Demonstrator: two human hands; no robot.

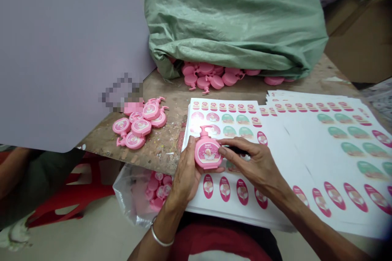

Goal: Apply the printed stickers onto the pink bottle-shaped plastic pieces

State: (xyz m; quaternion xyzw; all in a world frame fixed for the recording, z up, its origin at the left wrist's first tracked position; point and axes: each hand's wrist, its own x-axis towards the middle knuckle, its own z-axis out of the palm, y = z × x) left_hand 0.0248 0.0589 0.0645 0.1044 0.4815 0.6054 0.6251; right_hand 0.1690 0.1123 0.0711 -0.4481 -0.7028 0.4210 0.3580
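Observation:
A small pink toy pump bottle (208, 154) with a "BABY" label on its face is held upright in my left hand (185, 173), fingers wrapped round its left side and under its base. My right hand (255, 163) grips a thin black tool (240, 151), whose kind I cannot make out. Its thumb and forefinger touch the right edge of the bottle's label. Below both hands lies a stack of printed sticker sheets (214, 200) with pink ovals, green domes and small round-topped labels.
Labelled pink bottles (141, 126) are piled on the worn wooden table (159, 153) at left. A green sack (235, 16) spills plain pink bottles (214, 79) at the back. More lie in a clear plastic bag (128, 195) below the edge. A person's arm (14, 171) and red stool (82, 195) are at left.

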